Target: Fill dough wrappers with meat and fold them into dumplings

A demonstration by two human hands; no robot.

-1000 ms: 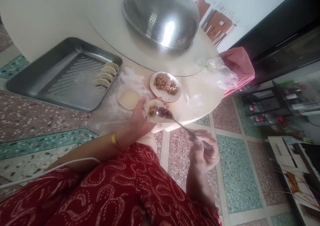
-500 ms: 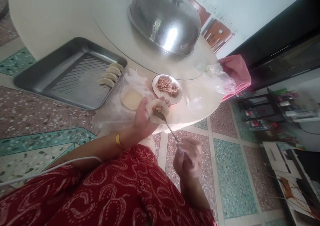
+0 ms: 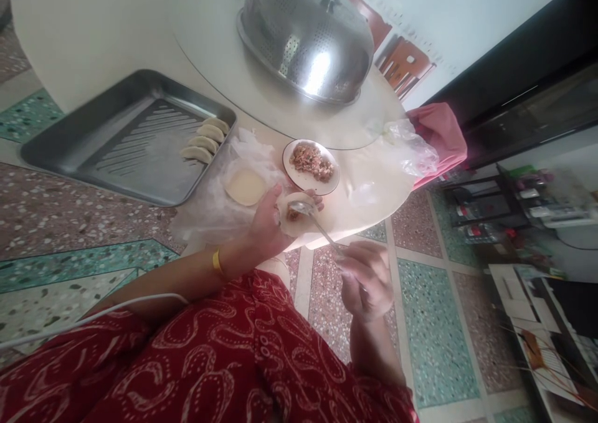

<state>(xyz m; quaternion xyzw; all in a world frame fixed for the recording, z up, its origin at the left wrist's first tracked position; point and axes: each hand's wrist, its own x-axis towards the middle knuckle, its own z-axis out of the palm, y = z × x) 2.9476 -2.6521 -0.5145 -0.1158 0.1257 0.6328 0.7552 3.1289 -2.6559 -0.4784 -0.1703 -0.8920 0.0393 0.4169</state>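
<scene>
My left hand (image 3: pixel 267 228) cradles a round dumpling wrapper (image 3: pixel 286 225) near the table's front edge. A small lump of minced filling (image 3: pixel 293 215) lies on the wrapper. My right hand (image 3: pixel 367 281) grips a metal spoon (image 3: pixel 325 232) by its handle, and the spoon's bowl is over the filling, partly hiding it. Just beyond my left fingers is a white plate (image 3: pixel 299 182) with a heap of minced filling (image 3: pixel 312 161). Pale round wrapper dough (image 3: pixel 245 186) rests on thin plastic (image 3: pixel 255 146) to the left of that hand.
A dark metal tray (image 3: pixel 93 108) at the left holds several folded dumplings (image 3: pixel 200 154) along its right side. On the glass turntable (image 3: pixel 215 55) stands a large perforated steel dome (image 3: pixel 299 43). Clear plastic bags (image 3: pixel 408 146) and pink cloth (image 3: pixel 441 133) are at the table's right end.
The spoon has turned and lifted slightly from the filling, its shiny side now showing. My right hand has shifted a little right and up. My left hand still supports the wrapper.
</scene>
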